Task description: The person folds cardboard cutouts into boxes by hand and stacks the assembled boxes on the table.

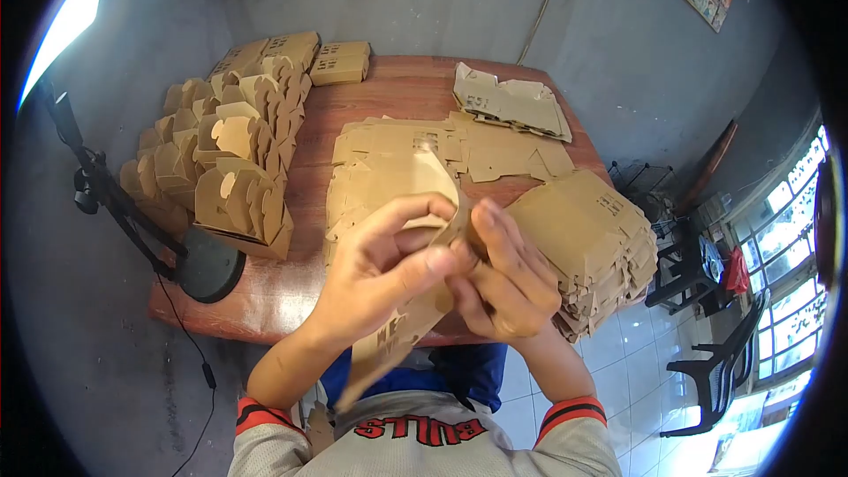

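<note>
So the cardboard piece (389,349) is up in the air at the near edge of the counter (402,79), bent over and gripped between two bare hands. Left hand (375,269) has thumb and index finger pinched on it, other fingers loosely curled. Right hand (512,287) has its fingers bunched in close on the opposite side, hardly any gap, though I can't tell exactly which fingertips press. My guess is one hand steadies while the other works the bend, and holding it off the counter leaves both faces reachable.

The flat stack (380,155) sits mid-counter, just beyond the hands, probably for easy grabbing. Another pile (583,225) is at the counter's right edge, and a messier bundle (512,102) is at its far right. Folded holders (234,199) crowd the counter's left side, likely bunched to save room, with printed boxes (340,64) at its far left corner.
</note>
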Available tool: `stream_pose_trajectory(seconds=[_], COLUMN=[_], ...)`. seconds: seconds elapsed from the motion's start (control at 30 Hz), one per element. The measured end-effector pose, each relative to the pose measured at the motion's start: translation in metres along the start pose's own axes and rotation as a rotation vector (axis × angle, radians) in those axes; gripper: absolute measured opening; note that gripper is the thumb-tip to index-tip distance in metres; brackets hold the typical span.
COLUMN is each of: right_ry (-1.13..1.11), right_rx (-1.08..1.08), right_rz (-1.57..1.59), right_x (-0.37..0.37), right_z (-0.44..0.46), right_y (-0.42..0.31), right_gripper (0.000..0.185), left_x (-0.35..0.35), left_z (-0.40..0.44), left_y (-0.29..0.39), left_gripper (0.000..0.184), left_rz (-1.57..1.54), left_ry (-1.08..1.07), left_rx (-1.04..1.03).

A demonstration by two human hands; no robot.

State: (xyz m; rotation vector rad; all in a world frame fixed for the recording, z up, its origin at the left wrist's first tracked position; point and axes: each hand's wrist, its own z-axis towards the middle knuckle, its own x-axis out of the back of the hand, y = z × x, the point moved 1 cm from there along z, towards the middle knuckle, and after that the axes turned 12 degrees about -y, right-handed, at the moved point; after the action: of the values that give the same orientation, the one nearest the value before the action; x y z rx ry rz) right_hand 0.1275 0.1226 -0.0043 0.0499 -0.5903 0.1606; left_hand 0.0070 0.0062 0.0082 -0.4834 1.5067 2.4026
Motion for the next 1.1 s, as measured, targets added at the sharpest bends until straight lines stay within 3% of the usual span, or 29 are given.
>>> stream_pose_trajectory(seconds=[0.13,0.17,0.27,0.33,0.37,0.43,0.53,0.57,0.63,0.67,0.7,0.77,0.8,0.87,0.9,1.0,1.03,1.1], right_ry=[-0.074,0.003,0.362,0.691,0.522,0.421,0.269,0.331,0.360,0.336,0.321,0.244,0.205,0.193,0.188,0.236,0.229,0.151], right_rx=[0.007,-0.013,-0.179,-0.556,-0.737,-0.703,-0.646,-0.575,-0.465,-0.427,-0.425,-0.428,-0.392,-0.352,-0.328,-0.407,-0.396,-0.376], right_rz=[0.483,0.897,1.281,1.044,0.922,0.929,0.935,1.045,1.167,1.178,1.189,0.678,0.486,0.392,0.346,0.384,0.374,0.360], right_x=[0.015,0.016,0.020,0.022,0.036,0.049,0.067,0.063,0.057,0.056,0.045,0.012,-0.007,-0.039,-0.051,-0.071,-0.072,-0.071], right_z=[-0.010,-0.015,-0.021,0.012,-0.001,-0.007,0.000,-0.007,-0.010,-0.009,-0.017,-0.025,-0.030,-0.044,-0.048,-0.059,-0.060,-0.060], right_y=[-0.002,0.003,0.002,-0.006,0.010,0.012,0.009,0.015,0.025,0.027,0.031,0.022,0.019,0.016,0.015,0.012,0.010,0.005], right_gripper=[0.015,0.027,0.044,0.036,0.054,0.052,0.049,0.038,0.022,0.018,0.019,0.022,0.022,0.021,0.021,0.022,0.022,0.022], left_x=[0.001,-0.004,-0.035,-0.040,-0.048,-0.063,-0.047,-0.035,-0.013,0.014,0.023,0.041,0.047,0.055,0.051,0.045,0.039,0.045], left_z=[-0.001,0.000,-0.002,-0.011,-0.015,-0.014,-0.020,-0.016,-0.016,-0.017,-0.019,-0.016,-0.018,-0.024,-0.020,-0.026,-0.022,-0.022], left_y=[0.014,0.020,0.047,0.047,0.047,0.051,0.042,0.046,0.042,0.029,0.017,0.001,-0.007,-0.024,-0.033,-0.034,-0.034,-0.041], left_gripper=[0.021,0.026,0.018,0.015,0.016,0.017,0.020,0.022,0.018,0.027,0.034,0.022,0.017,0.010,0.013,0.024,0.037,0.037], left_rz=[0.485,0.593,0.921,0.940,0.925,0.975,0.983,1.028,1.149,1.254,1.499,1.889,1.504,0.732,0.434,0.627,0.647,0.715], left_ry=[-0.182,-0.174,-0.273,-0.670,-0.721,-0.836,-0.795,-0.839,-0.640,-0.531,-0.167,0.323,0.364,0.423,0.402,0.397,0.418,0.380], left_rx=[-0.110,-0.161,-0.246,-0.206,-0.331,-0.485,-0.422,-0.329,-0.217,-0.218,-0.127,-0.121,-0.120,-0.109,-0.252,-0.018,0.034,0.085])
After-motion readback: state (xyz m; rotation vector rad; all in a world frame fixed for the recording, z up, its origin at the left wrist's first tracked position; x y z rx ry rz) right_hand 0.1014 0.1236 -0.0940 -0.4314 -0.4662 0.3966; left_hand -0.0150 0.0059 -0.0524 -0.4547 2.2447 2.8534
